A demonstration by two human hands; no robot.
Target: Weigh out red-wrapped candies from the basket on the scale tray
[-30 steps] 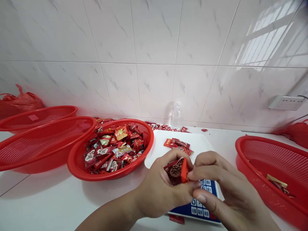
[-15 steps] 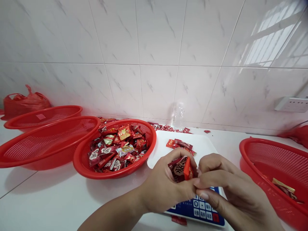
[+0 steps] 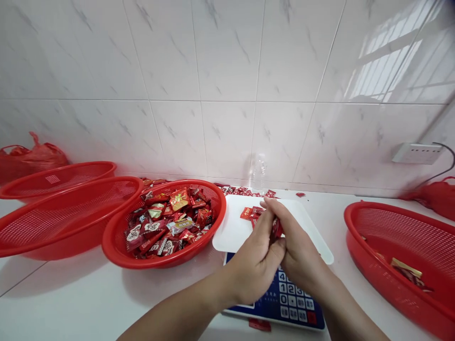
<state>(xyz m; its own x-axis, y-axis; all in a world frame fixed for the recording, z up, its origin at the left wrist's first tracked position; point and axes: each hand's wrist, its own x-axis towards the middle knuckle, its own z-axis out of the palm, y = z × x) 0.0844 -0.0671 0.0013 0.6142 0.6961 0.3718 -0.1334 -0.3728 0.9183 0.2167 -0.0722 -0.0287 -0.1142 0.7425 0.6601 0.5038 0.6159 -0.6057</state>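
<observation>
My left hand (image 3: 254,265) and my right hand (image 3: 298,246) are cupped against each other above a digital scale. Between the palms a bit of red wrapped candies (image 3: 277,228) shows; the rest of them is hidden by my fingers. Just beyond my fingertips, a few red wrapped candies (image 3: 246,213) lie on the scale's white pan (image 3: 227,234). Below my wrists is the scale's blue keypad (image 3: 265,308), partly covered. A red basket (image 3: 110,248) heaped with wrapped candies stands to the left of the hands.
Two more red baskets (image 3: 81,227) stand at the far left, with a red plastic bag (image 3: 39,158) behind. At right, another red basket (image 3: 359,246) holds a few wrapped pieces. A clear bottle (image 3: 259,173) and scattered red wrapped pieces (image 3: 243,191) line the wall.
My right hand has moved from pinching beside the left hand to lying palm-in against it, closing over the candies. The view has shifted slightly to the right.
</observation>
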